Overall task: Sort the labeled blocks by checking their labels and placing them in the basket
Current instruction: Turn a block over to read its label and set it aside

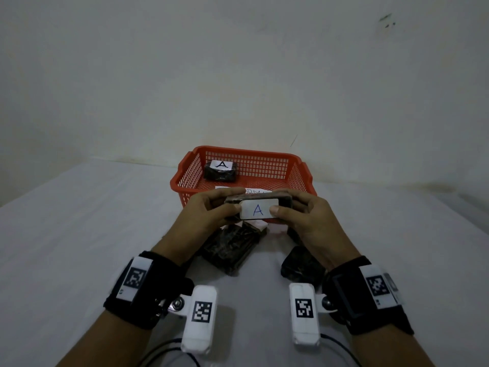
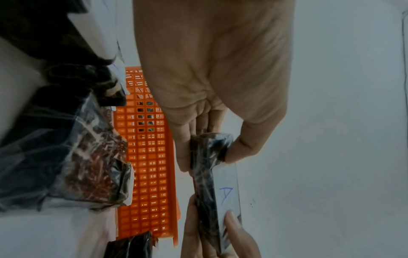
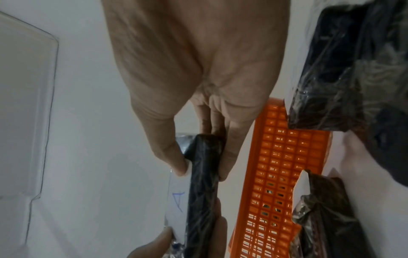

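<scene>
A dark plastic-wrapped block (image 1: 260, 207) with a white label marked "A" is held up in front of the orange basket (image 1: 185, 178). My left hand (image 1: 211, 210) pinches its left end and my right hand (image 1: 299, 211) pinches its right end, thumbs on the label. The wrist views show the same block (image 2: 204, 183) (image 3: 204, 183) edge-on, clamped between thumb and fingers of my left hand (image 2: 209, 153) and right hand (image 3: 203, 162). Another "A" block (image 1: 220, 171) lies inside the basket at its back left.
Two more dark wrapped blocks lie on the white table below my hands, one (image 1: 230, 247) in the middle and one (image 1: 301, 263) to the right. The basket (image 2: 145, 157) (image 3: 284, 174) stands against the white wall. A white paper lies in the basket's front.
</scene>
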The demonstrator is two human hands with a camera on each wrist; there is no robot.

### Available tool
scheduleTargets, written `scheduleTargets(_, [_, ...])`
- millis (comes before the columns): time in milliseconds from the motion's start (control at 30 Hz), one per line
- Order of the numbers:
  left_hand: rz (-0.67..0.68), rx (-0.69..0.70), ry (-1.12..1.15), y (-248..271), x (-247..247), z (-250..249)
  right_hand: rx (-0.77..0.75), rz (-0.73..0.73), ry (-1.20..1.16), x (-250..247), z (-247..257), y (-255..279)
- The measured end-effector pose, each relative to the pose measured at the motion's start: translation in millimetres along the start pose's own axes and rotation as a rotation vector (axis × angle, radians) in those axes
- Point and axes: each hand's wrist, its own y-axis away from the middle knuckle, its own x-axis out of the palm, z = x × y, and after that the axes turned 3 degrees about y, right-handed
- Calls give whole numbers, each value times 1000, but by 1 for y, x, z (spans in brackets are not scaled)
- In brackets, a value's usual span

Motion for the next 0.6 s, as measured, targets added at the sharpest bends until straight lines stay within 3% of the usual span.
scheduleTargets(233, [-45,137,-134,5,2,-3,113,51,-134,4,4,1])
scheduleTargets(433, [-9,18,-41,3,5,0,100,16,-134,2,2,1])
scheduleTargets(600, [-89,66,-172,4,7,1,89,-2,-110,4,0,0])
